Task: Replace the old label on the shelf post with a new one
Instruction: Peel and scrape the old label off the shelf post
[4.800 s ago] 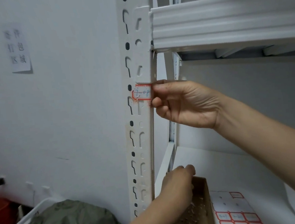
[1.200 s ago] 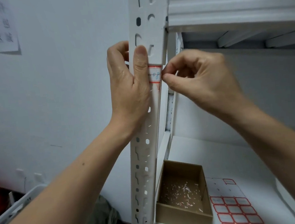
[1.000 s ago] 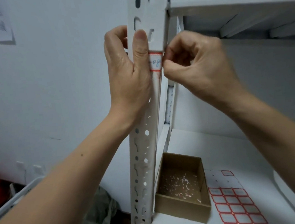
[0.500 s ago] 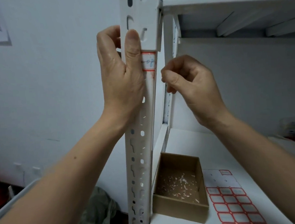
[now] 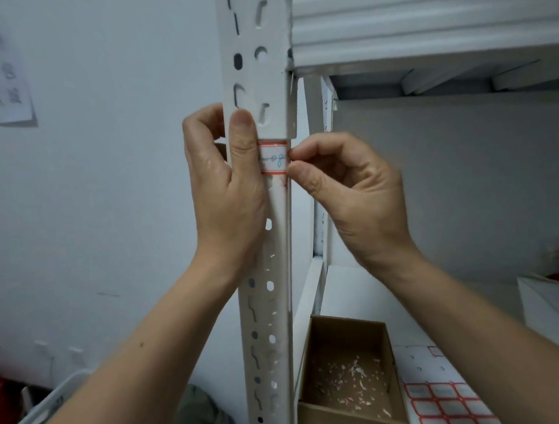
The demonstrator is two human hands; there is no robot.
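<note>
label (image 5: 275, 157) lay between left thumb and right fingertips (image 5: 298, 172) | left hand (image 5: 226, 189) gripped shelf post (image 5: 251, 46), thumb pressing label | right hand (image 5: 346, 183) pinched its edge | best: peel slowly, low angle

The shelf post (image 5: 250, 77) is white-painted metal, smooth and matt, with punched slots and a faint reddish smear below the label (image 5: 275, 157). The label is thin white paper with red printed lines and blue ink. The beam (image 5: 423, 16) is ribbed painted metal. The box (image 5: 351, 420) is plain brown cardboard, matt, and holds paper scraps (image 5: 348, 377). The sticker sheet (image 5: 454, 405) is paper. The wall (image 5: 102, 192) looks matt.
</note>
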